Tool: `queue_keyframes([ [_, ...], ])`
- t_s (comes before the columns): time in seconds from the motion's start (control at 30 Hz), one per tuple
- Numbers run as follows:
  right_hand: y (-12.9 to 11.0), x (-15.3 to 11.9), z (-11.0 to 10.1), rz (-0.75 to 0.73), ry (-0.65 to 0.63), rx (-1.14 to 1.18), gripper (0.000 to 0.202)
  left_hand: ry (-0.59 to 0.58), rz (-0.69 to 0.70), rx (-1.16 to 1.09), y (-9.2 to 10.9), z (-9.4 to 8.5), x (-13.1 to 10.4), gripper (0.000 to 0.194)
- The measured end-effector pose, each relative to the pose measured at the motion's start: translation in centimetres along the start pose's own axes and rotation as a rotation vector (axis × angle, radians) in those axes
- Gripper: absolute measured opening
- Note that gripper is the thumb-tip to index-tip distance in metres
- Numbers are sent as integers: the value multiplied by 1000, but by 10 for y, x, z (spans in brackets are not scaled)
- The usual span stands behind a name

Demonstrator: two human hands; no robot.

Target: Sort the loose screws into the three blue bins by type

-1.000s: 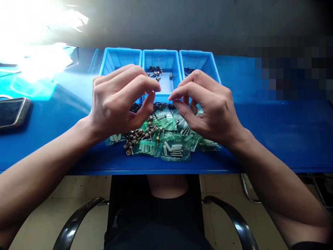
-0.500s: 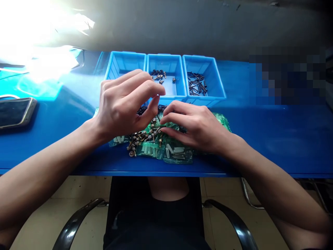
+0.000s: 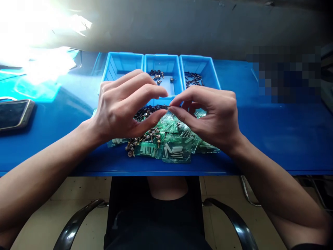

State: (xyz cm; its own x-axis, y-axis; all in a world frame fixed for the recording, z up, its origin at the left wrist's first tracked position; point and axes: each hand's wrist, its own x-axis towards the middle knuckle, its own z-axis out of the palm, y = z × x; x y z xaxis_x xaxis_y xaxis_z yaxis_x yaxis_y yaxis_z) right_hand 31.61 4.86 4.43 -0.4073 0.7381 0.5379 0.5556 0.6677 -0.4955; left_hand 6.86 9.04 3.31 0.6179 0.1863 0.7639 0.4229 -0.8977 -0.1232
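Note:
My right hand [image 3: 213,111] pinches a thin dark screw [image 3: 164,107] between thumb and forefinger, its shaft pointing left. Facing it, my left hand [image 3: 121,104] is open, with thumb and forefinger parted just beside the screw and nothing visibly held. Below both hands lies a heap of loose screws [image 3: 144,138], some dark, some brassy with hex heads. Small clear green-tinted bags [image 3: 177,152] holding white wall plugs and screws are spread around the heap. My left hand hides part of the pile.
Three blue bins stand in a row behind my hands. The left bin [image 3: 124,64] is partly hidden, the middle bin [image 3: 166,62] holds several hex-head screws, and the right bin [image 3: 199,62] long dark screws. A phone [image 3: 15,114] lies at far left on the blue table [image 3: 273,139].
My right hand has risen from the pile with a dark screw, bringing it up to my left fingertips. My left thumb and forefinger have spread apart.

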Motion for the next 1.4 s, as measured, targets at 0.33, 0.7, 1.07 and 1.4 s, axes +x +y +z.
queue_keyframes([
  [0.33,-6,-5,-2,215,-26,99,13,-10,74,-6,4,4,2,10],
  [0.7,-11,-2,-1,224,39,189,8,43,63,1,0,4,1,7],
  [1.07,-14,-2,-2,74,66,129,8,8,45,56,2,-1,0,10],
  [1.4,-17,0,-9,138,105,146,9,33,80,5,-5,-4,0,18],
])
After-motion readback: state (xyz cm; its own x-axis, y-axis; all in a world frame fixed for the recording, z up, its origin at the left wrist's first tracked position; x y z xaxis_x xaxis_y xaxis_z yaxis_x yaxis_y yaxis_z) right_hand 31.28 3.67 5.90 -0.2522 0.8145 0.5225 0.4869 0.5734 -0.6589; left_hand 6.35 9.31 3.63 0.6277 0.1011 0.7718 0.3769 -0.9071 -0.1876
